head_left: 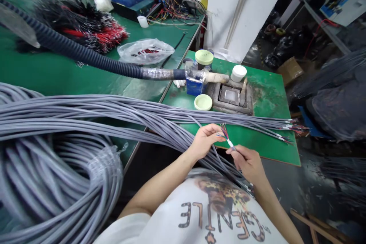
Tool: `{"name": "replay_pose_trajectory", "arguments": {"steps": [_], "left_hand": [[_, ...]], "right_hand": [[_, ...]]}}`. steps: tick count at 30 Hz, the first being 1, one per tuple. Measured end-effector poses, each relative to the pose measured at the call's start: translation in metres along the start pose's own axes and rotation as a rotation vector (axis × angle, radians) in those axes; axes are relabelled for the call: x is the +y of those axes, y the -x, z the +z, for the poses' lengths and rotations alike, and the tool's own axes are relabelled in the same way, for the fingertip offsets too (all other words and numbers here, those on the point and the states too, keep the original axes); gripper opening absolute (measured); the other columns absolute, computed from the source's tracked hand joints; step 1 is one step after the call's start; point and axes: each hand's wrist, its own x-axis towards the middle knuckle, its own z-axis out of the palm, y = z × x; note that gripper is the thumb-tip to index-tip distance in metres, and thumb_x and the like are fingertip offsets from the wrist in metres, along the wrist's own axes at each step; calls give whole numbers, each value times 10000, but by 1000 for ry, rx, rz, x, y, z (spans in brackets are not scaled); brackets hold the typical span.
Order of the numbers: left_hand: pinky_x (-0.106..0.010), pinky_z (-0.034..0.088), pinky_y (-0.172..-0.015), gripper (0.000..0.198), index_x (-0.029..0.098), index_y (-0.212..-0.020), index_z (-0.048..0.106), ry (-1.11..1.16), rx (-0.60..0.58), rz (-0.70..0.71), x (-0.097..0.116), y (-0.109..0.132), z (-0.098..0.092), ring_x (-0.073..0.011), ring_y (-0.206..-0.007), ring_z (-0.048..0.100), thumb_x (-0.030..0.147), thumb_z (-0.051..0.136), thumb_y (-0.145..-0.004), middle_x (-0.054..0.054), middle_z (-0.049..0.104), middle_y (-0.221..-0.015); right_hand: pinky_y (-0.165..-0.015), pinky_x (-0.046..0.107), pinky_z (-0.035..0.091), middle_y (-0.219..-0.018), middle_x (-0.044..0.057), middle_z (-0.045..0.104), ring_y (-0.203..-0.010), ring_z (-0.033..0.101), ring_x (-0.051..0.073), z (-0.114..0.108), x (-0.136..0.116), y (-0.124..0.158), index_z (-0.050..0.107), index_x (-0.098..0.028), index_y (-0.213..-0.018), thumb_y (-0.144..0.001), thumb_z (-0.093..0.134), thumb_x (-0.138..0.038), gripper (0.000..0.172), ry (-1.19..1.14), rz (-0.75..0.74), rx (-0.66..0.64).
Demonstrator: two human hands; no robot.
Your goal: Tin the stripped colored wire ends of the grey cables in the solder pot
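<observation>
A grey multi-core cable (233,146) has a white-wrapped end, from which several thin coloured wires (224,132) fan out. Just below the white wrap, my right hand (248,163) grips the cable. My left hand (206,140) pinches some of the coloured wires at their left side. Behind both hands, a bundle of grey cables (160,112) stretches across the tables, its stripped ends (294,126) lying at the right. More grey cables pass beneath my hands toward my lap.
A solder pot (231,94) stands behind my hands, below a hose nozzle (216,77). Nearby are a pale green lid (203,102), a white jar (238,73) and a blue box (195,86). Coiled cable (57,179) fills the left; a plastic bag (145,51) lies further back.
</observation>
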Motion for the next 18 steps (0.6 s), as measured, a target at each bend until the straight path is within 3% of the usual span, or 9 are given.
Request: {"name": "replay_pose_trajectory", "arguments": {"steps": [5,11,15,18], "left_hand": [[-203,506,-599,188,135,-710,687,-82,-37,97,4,1,-3,-93,-589,616,278,800,-666,-11,688,-673],[-221,493,-626,163,137,-673,705,-185,-3,170,15,4,3,-109,-628,610,281,782,-683,-15,681,-665],[-227,458,-611,200,131,-642,674,-57,-1,98,8,4,2,-102,-604,572,290,795,-656,-11,647,-638],[-235,419,-568,235,128,-607,622,158,-124,-43,1,4,2,-103,-568,529,297,775,-666,-4,584,-582]], "right_hand": [[-513,216,359,-486,-49,464,-453,427,86,2,-2,-1,681,-181,-841,-939,459,-359,301,67,2,12],[-527,213,378,-525,-35,530,-482,480,91,3,-1,0,683,-196,-867,-942,456,-343,280,96,-26,20],[-554,213,404,-601,-16,603,-531,540,100,4,0,2,685,-201,-924,-939,459,-312,252,117,-99,13],[-598,218,433,-661,-4,647,-589,590,113,4,-1,2,687,-206,-928,-929,473,-292,231,132,-179,-15]]}}
